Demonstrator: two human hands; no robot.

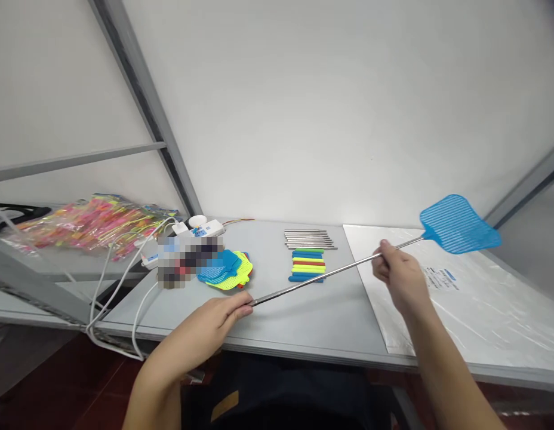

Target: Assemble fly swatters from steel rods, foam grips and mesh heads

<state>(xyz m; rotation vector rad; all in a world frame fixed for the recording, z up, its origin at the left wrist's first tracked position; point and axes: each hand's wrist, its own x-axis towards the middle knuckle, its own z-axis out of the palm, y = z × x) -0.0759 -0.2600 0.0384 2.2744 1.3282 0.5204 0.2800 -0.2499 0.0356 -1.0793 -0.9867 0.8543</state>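
blue plastic-mesh fly swatter [458,224] with long steel shaft, slanted above grey counter [299,334], left hand [214,328] fingers wrapped round shaft end, right hand [400,278] fingers clenched near head, wide-spaced grip steadying the length

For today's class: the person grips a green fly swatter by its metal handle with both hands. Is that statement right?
No, the colour is wrong: the swatter head is blue, not green, as the head view shows. The rest stands: the left hand and right hand both grip its metal handle.
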